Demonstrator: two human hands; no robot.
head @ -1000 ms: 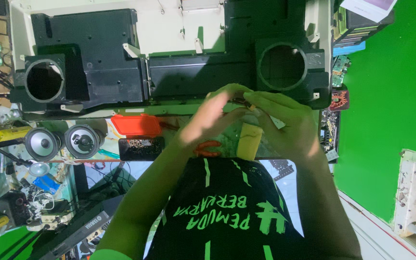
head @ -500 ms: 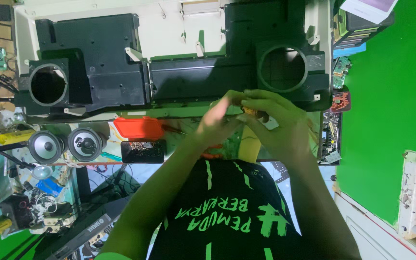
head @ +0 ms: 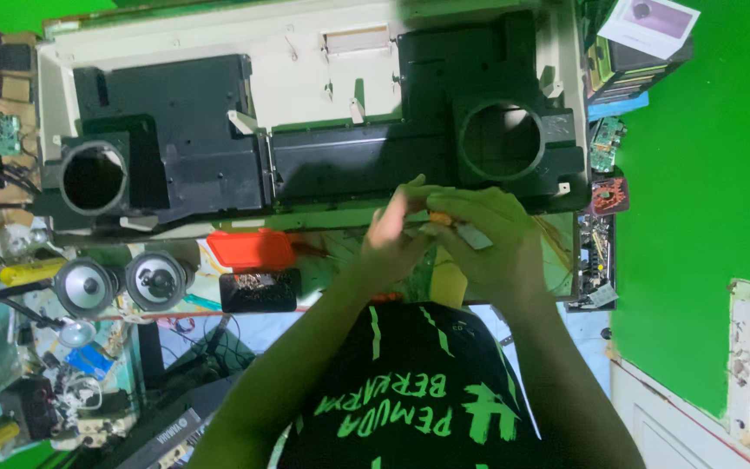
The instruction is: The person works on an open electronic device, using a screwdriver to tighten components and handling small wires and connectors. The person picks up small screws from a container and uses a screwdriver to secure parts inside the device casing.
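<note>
Your left hand point(head: 397, 239) and right hand point(head: 488, 247) meet just below the black speaker housing point(head: 323, 148), near its right round opening. The right grip is closed on a small orange-and-white part point(head: 453, 224); whether the left grip pinches anything, you cannot tell. The part could slip into the clutter beneath if your fingers loosen. A white card with a purple panel point(head: 648, 24) lies far right; a red box point(head: 249, 250) sits left of your hands.
</note>
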